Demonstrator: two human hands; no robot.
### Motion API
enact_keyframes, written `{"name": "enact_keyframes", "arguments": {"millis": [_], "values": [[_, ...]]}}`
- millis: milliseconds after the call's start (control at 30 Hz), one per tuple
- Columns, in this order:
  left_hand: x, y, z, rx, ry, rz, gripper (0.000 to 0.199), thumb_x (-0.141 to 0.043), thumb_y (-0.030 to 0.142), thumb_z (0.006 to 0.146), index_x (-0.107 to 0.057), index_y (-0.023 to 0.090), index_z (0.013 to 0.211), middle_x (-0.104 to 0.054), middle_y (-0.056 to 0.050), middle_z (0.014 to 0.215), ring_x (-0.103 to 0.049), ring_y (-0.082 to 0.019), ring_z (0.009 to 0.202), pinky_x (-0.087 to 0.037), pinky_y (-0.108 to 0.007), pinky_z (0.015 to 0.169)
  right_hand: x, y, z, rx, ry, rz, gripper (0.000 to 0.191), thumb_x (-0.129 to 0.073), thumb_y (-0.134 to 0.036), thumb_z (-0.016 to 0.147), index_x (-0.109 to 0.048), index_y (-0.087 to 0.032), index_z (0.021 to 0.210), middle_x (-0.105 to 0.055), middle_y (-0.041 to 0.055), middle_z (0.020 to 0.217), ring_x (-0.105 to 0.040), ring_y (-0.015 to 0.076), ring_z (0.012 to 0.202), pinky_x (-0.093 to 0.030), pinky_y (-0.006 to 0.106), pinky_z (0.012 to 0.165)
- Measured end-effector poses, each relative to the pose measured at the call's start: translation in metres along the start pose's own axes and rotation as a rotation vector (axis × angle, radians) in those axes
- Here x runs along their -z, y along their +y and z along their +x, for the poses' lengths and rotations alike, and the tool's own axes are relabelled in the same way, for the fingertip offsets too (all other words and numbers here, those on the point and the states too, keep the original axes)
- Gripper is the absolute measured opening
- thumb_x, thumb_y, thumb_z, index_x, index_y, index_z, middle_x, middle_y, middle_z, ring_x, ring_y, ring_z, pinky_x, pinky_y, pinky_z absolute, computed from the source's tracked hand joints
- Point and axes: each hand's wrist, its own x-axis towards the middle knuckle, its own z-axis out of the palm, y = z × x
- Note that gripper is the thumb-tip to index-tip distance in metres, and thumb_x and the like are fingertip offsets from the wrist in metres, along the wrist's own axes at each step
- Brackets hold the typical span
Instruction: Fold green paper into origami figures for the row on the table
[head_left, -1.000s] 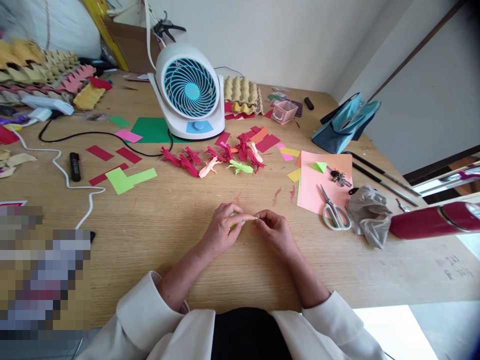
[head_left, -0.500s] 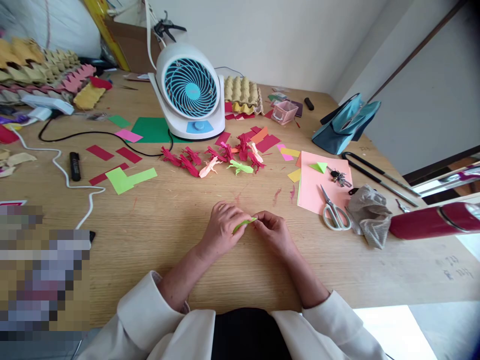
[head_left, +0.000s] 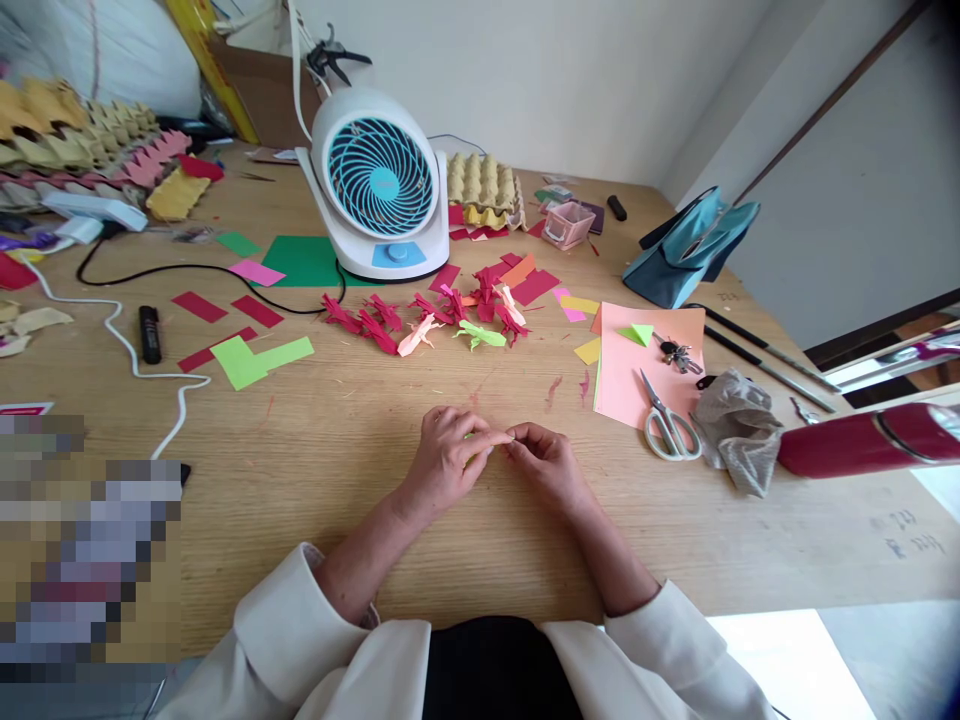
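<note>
My left hand [head_left: 450, 458] is closed around a small piece of folded lime-green paper [head_left: 469, 434], most of it hidden behind the fingers. Pinched at the paper's right-hand tip is my right hand [head_left: 546, 466], its thumb and forefinger meeting the left fingertips. Beyond the hands lies a row of folded paper figures: several red ones [head_left: 379, 330], a pale peach one [head_left: 420, 335] and a lime-green one [head_left: 481, 334]. A folded green triangle [head_left: 637, 334] rests on salmon-pink sheets [head_left: 619, 385] to the right, near white-handled scissors [head_left: 671, 430].
A white fan [head_left: 384, 185] stands at the back. Lime-green cut paper [head_left: 240, 362], red strips [head_left: 199, 306] and a black marker [head_left: 150, 335] lie left. On the right are keys [head_left: 679, 355], a crumpled grey cloth [head_left: 739, 425], a red bottle [head_left: 855, 442] and a blue bag [head_left: 686, 255].
My left fingers have shifted over the green paper, so less of it shows now. My right hand has stayed nearly in place, still pinching at the tip.
</note>
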Motion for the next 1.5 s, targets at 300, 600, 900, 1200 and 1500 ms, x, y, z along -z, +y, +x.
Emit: {"name": "enact_keyframes", "arguments": {"millis": [300, 600, 900, 1200, 1500], "values": [[0.0, 0.002, 0.0, 0.058, -0.024, -0.032, 0.022, -0.056, 0.018, 0.092, -0.069, 0.028, 0.108, -0.068, -0.002, 0.093, -0.054, -0.02, 0.091, -0.037, -0.039, 0.089, 0.0, -0.001, -0.001, 0.005, -0.007, 0.049, 0.03, -0.07, -0.047, 0.081, -0.067, -0.019, 0.087, -0.065, 0.0004, 0.074, -0.056, 0.0129, 0.065, -0.044, 0.025, 0.061], [0.001, 0.004, 0.001, 0.084, 0.02, -0.048, 0.009, -0.06, 0.017, 0.09, -0.065, 0.023, 0.094, -0.072, 0.001, 0.088, -0.056, -0.019, 0.086, -0.038, -0.038, 0.087, 0.0, 0.004, -0.001, 0.046, 0.029, 0.011, 0.027, -0.07, -0.045, 0.082, -0.069, -0.019, 0.084, -0.065, 0.0012, 0.073, -0.057, 0.0138, 0.066, -0.044, 0.025, 0.061], [-0.004, 0.002, 0.001, 0.093, 0.053, -0.075, 0.012, -0.063, 0.014, 0.086, -0.066, 0.022, 0.095, -0.072, -0.001, 0.088, -0.061, -0.018, 0.087, -0.043, -0.039, 0.094, 0.001, 0.003, -0.002, 0.151, 0.086, -0.161, 0.019, -0.063, -0.036, 0.088, -0.066, -0.019, 0.083, -0.064, 0.0021, 0.075, -0.056, 0.0145, 0.067, -0.044, 0.026, 0.063], [-0.006, 0.0, -0.001, 0.139, -0.036, -0.047, 0.007, -0.066, 0.013, 0.083, -0.067, 0.019, 0.087, -0.064, -0.004, 0.09, -0.057, -0.019, 0.085, -0.045, -0.033, 0.076, -0.003, -0.008, -0.007, 0.39, 0.103, -0.417, 0.012, -0.056, -0.022, 0.091, -0.06, -0.02, 0.08, -0.059, 0.0017, 0.076, -0.055, 0.014, 0.068, -0.045, 0.027, 0.065], [-0.014, 0.003, -0.003, 0.168, -0.072, -0.296, 0.014, -0.06, 0.009, 0.085, -0.058, 0.017, 0.073, -0.057, -0.001, 0.078, -0.055, -0.013, 0.073, -0.042, -0.024, 0.065, -0.006, -0.009, -0.008, 0.494, 0.081, -0.394, 0.01, -0.061, -0.02, 0.09, -0.059, -0.02, 0.08, -0.057, 0.0003, 0.074, -0.054, 0.013, 0.066, -0.045, 0.026, 0.061]]}}
